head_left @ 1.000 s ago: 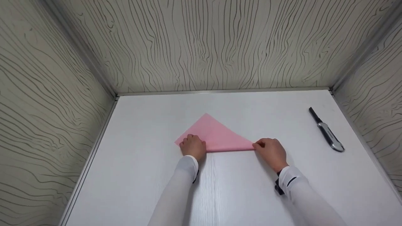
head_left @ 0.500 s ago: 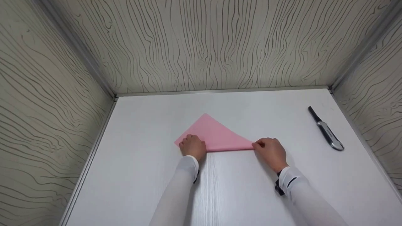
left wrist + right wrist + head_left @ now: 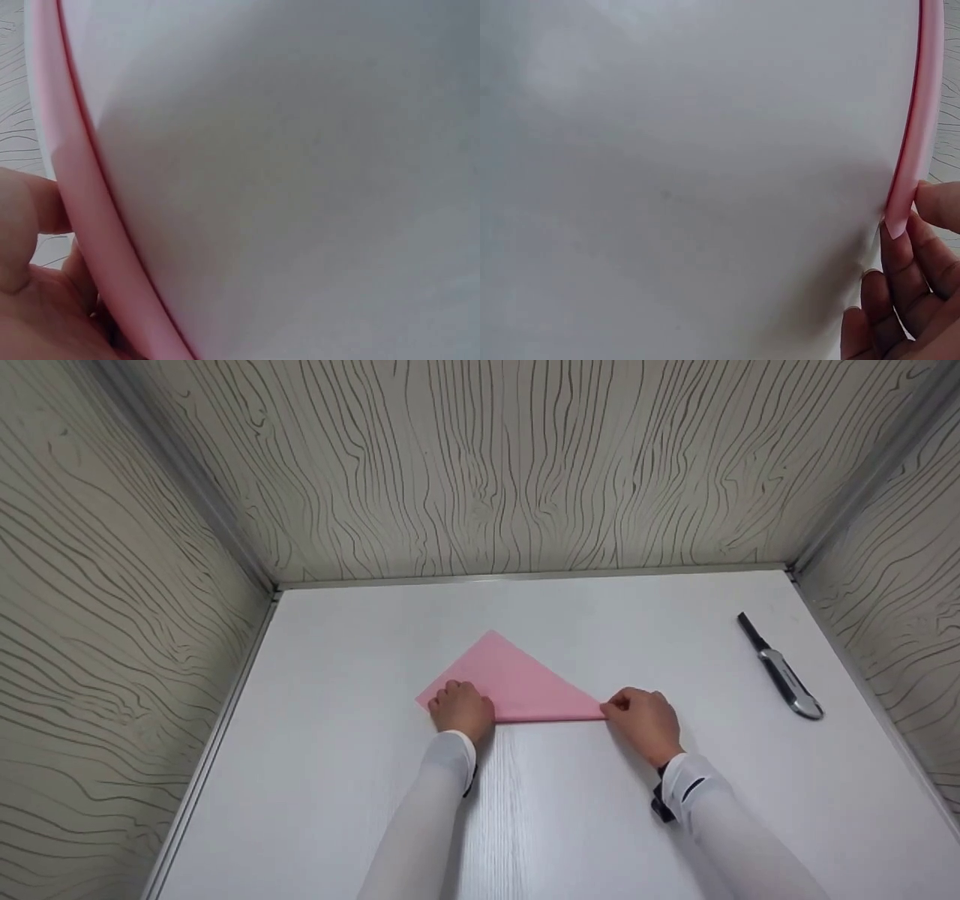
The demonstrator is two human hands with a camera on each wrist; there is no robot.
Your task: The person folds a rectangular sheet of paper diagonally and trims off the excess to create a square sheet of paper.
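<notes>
A wide lane ran down the worktop (image 3: 337,675) along its left edge, from the far left corner past the left sleeve (image 3: 416,825). Another lay between the tip of the pink sheet (image 3: 521,682) and the far edge. Patterned walls (image 3: 480,465) closed off the left, far and right edges. Near the right edge the lighter (image 3: 786,678) lay in the way, with room between it and the right hand (image 3: 647,726). Between both sleeves, a passage reached the sheet's near fold.

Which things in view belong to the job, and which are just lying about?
In the job:
pink folded sheet
left hand, resting on it
right hand, pinching its right end
white tabletop, beneath it

Lying about, apparently:
stick lighter, off to the right, untouched
</notes>
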